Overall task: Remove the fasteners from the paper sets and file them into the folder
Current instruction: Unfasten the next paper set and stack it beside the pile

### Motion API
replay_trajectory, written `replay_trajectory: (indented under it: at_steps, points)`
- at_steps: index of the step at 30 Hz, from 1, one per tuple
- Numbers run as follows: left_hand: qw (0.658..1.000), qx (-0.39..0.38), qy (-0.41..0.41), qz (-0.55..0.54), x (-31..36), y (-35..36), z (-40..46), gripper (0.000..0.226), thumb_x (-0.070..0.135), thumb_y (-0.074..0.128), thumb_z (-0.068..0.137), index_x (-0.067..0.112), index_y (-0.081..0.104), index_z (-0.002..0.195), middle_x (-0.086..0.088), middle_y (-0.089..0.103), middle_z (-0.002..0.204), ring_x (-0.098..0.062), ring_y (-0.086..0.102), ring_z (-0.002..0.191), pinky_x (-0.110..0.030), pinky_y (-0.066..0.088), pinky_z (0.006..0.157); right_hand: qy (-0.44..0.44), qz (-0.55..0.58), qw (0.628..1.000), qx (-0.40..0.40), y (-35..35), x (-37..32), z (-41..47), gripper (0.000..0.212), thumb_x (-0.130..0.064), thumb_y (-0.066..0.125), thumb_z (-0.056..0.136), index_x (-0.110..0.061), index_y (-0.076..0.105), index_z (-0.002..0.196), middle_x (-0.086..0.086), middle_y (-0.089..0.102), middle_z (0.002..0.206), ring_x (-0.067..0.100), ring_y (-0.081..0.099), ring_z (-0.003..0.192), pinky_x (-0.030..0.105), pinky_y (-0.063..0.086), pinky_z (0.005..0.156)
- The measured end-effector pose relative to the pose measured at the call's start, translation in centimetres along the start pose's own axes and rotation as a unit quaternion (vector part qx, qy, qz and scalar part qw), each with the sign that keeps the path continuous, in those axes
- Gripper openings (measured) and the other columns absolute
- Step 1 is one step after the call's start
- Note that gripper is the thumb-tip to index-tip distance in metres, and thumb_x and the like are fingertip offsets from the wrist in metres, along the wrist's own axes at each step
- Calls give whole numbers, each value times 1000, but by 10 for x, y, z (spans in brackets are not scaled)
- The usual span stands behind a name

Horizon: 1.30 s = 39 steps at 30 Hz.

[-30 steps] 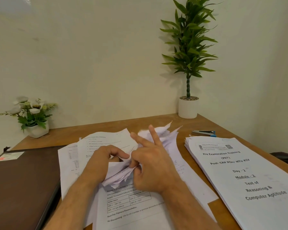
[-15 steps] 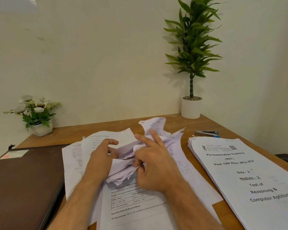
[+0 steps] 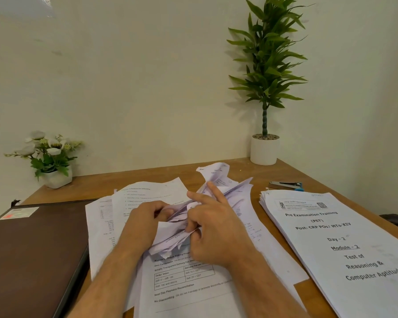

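A crumpled set of white printed papers [image 3: 225,187] lies bunched in the middle of the wooden desk, over flat printed sheets [image 3: 189,285]. My left hand [image 3: 143,226] grips the bunched corner from the left. My right hand [image 3: 216,232] pinches the same corner between thumb and lower fingers, with the index and middle fingers stretched out over the sheets. The fastener itself is hidden between my fingers. A closed dark brown folder [image 3: 32,253] lies at the left. A thick paper stack titled "Pre Examination Training" [image 3: 340,244] sits at the right.
A silver and blue staple remover [image 3: 285,185] lies behind the right stack. A small white flower pot [image 3: 53,157] stands at the back left and a tall green plant in a white pot [image 3: 264,148] at the back right. Wall behind the desk [image 3: 129,180].
The bunched sheets have shifted and one loose page corner has lifted up behind my right hand. My left fingers have curled tighter into the corner.
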<state>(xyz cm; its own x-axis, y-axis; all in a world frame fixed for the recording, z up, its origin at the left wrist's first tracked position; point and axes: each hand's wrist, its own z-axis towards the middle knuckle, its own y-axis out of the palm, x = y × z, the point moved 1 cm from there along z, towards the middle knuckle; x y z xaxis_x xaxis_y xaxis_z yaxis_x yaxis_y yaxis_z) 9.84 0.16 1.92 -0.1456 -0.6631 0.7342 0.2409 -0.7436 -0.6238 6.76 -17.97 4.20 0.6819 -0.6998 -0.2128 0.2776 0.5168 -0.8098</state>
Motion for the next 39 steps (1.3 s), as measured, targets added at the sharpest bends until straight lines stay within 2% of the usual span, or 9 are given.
replay_trajectory:
  at_steps: [10, 16, 21, 23, 25, 29, 32, 36, 39]
  points:
    - [991, 45, -62, -108, 8, -5, -3, 29, 31, 53, 72, 32, 79, 87, 14, 71, 104, -12, 62, 103, -35, 47, 94, 39, -12, 999, -13, -2, 0, 0, 13, -16, 68, 72, -23, 71, 81, -9, 68, 85, 7, 52, 103, 37, 6, 125]
    - [967, 163, -187, 60, -18, -13, 12, 64, 20, 68, 81, 22, 49, 142, -19, 51, 141, -38, 40, 135, -47, 28, 116, 65, -17, 997, -39, -7, 0, 2, 16, -20, 68, 78, -26, 70, 92, -13, 67, 91, 6, 50, 103, 33, -3, 121]
    - [952, 227, -149, -138, -8, -12, 7, 80, 6, 70, 88, 15, 27, 155, 2, 56, 126, -22, 56, 109, -32, 42, 93, 72, -1, 997, -24, -4, -1, 1, 12, -18, 68, 78, -25, 70, 87, -16, 62, 87, 5, 47, 101, 32, 0, 117]
    - [959, 230, -114, -119, -3, -19, 4, 59, 8, 61, 90, 23, 48, 145, 8, 68, 106, -18, 60, 93, -30, 42, 82, 64, 8, 998, -16, -2, -1, 1, 11, -17, 68, 75, -25, 68, 82, -15, 64, 93, 4, 46, 110, 34, 0, 118]
    - [981, 154, -74, -92, 2, -21, 1, 34, 17, 55, 74, 29, 75, 98, 8, 72, 77, -18, 64, 78, -30, 46, 68, 36, 7, 999, 13, 1, 0, 1, 11, -15, 68, 70, -25, 66, 73, -16, 68, 94, 2, 45, 126, 31, -3, 117]
    - [990, -51, 32, -128, 17, -14, -9, 11, 21, 62, 57, 17, 62, 48, 1, 49, 48, -12, 42, 49, -24, 32, 53, -25, -22, 997, 71, 5, 2, -1, 14, -11, 62, 60, -25, 58, 61, -16, 68, 73, 6, 37, 143, 49, -3, 121]
    - [984, -88, 44, -146, 22, -18, -12, 19, 13, 56, 62, 16, 55, 44, 3, 44, 48, -13, 37, 48, -25, 33, 55, -28, -15, 999, 35, 7, 1, 0, 12, -14, 60, 61, -26, 59, 61, -18, 66, 69, 2, 47, 133, 55, -8, 120]
    - [985, 145, -79, -49, 3, -25, -3, 35, 10, 53, 81, 26, 79, 99, 1, 77, 94, -17, 69, 86, -33, 53, 80, 30, 12, 999, -4, 7, 5, -1, 12, -15, 60, 67, -26, 61, 67, -16, 59, 66, 2, 57, 81, 44, -8, 122]
    - [927, 167, -228, 248, -17, -31, 1, 64, 31, 62, 83, 22, 46, 145, -20, 46, 148, -41, 43, 135, -54, 28, 115, 48, 12, 999, -8, 4, 5, 2, 11, -16, 62, 70, -26, 62, 72, -18, 58, 68, 1, 56, 81, 29, -16, 116]
